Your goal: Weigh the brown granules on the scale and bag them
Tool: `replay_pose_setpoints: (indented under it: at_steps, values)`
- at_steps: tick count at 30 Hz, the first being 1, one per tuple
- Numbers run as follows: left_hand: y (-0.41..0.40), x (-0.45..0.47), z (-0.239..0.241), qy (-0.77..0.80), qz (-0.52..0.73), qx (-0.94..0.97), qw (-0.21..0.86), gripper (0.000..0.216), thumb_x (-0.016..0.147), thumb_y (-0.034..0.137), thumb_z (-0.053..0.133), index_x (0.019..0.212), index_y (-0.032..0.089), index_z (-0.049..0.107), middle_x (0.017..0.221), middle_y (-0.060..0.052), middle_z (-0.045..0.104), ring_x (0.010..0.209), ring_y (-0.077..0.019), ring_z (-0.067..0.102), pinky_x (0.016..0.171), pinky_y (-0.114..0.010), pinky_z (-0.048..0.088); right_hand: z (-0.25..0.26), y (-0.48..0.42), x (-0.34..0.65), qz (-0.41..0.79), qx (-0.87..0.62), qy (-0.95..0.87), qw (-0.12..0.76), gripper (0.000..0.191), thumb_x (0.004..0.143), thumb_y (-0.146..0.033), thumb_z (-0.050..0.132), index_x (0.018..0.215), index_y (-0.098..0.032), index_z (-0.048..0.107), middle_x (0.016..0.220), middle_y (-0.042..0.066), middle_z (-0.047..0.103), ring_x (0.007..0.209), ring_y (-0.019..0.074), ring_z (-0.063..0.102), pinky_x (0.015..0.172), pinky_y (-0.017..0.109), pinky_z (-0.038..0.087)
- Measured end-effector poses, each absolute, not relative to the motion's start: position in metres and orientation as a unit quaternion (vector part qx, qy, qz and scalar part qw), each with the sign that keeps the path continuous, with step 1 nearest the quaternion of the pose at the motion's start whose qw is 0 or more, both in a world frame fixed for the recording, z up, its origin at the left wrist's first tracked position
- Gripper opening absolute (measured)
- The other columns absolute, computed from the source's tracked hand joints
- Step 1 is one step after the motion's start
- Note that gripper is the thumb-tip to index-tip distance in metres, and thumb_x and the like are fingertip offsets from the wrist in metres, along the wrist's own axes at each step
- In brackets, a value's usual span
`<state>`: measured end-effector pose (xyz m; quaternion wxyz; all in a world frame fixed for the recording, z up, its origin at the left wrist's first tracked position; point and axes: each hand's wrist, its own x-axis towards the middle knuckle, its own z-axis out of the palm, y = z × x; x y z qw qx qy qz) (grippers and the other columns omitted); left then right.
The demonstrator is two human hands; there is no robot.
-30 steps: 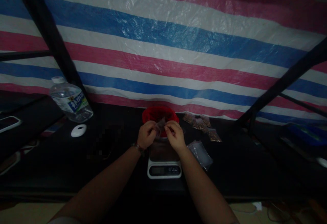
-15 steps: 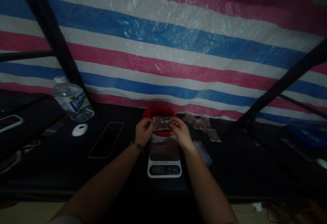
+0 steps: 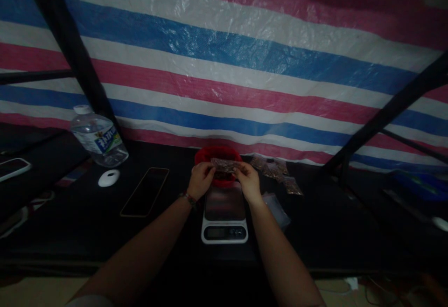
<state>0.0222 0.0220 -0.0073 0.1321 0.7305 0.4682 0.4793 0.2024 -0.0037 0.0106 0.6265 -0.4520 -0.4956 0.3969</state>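
Observation:
Both my hands hold a small clear plastic bag (image 3: 224, 164) with brownish contents, stretched sideways between them. My left hand (image 3: 200, 180) pinches its left end and my right hand (image 3: 248, 181) pinches its right end. The bag hangs just above a red bowl (image 3: 217, 156) and behind a white digital kitchen scale (image 3: 224, 217) with a shiny metal top. A bracelet sits on my left wrist.
Several filled small bags (image 3: 276, 170) lie right of the bowl, and empty clear bags (image 3: 277, 206) lie beside the scale. A phone (image 3: 145, 191), a white round lid (image 3: 108, 177) and a water bottle (image 3: 98, 136) are on the dark table at left. A striped tarp (image 3: 245, 64) hangs behind.
A second ago my hands were close together working the bag's top. They have since spread apart, and the bag is now held flat and stretched over the bowl.

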Motion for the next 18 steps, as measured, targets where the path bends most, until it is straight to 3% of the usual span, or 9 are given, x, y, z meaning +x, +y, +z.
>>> replay_pose_setpoints:
  at_steps: [8,18]
  values:
    - [0.019,0.024,-0.009,0.513,0.454,0.722,0.103,0.032,0.082,0.023,0.050,0.114,0.024,0.056,0.118,-0.007,0.060,0.113,-0.0259,0.051,0.097,-0.047,0.033,0.015,-0.005,0.209,0.111,-0.501,-0.608,0.605,0.019,0.080,-0.027,0.057,0.091,-0.022,0.071,0.095,0.006,0.068,0.094,0.0199,0.061,0.090,0.038,0.047]
    - [0.014,0.027,-0.005,0.510,0.419,0.747,0.083,0.027,0.077,0.022,0.052,0.102,0.024,0.061,0.111,-0.005,0.064,0.112,-0.0267,0.050,0.097,-0.047,0.031,0.022,-0.012,0.204,0.041,-0.484,-0.671,0.560,0.023,0.084,-0.022,0.052,0.096,-0.024,0.072,0.105,0.007,0.066,0.100,0.0192,0.060,0.093,0.037,0.047]
